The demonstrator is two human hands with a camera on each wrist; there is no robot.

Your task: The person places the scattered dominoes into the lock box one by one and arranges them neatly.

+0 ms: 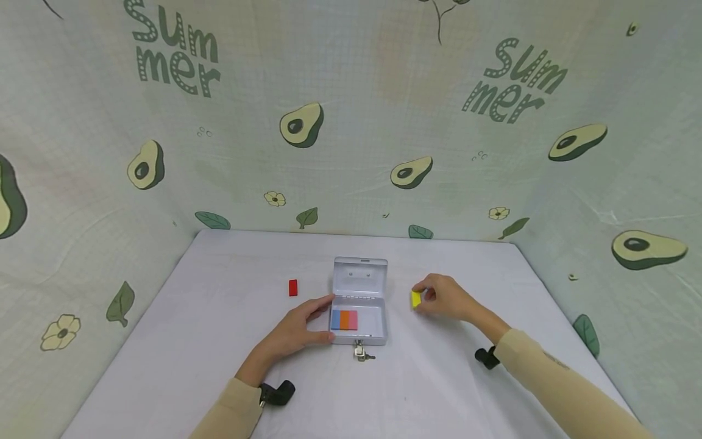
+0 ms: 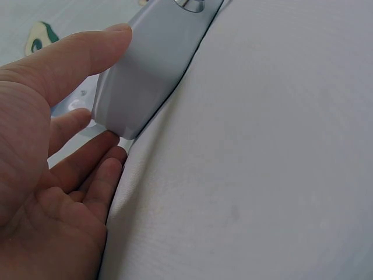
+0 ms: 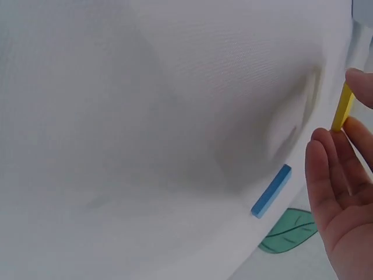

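Observation:
A small pale lidded box stands with its lid raised, a lock with a key at its front. Blue, orange and pink blocks lie side by side in its left part. My left hand rests against the box's left side, thumb at the front corner, fingers farther back. In the left wrist view the thumb is extended and the fingers bend loosely. To the right of the box, my right hand pinches a yellow block between thumb and fingers.
A red block lies on the white-covered table, left of the box. Another blue block lies near my right hand, hidden from the head view. Patterned cloth walls enclose the table at the back and sides.

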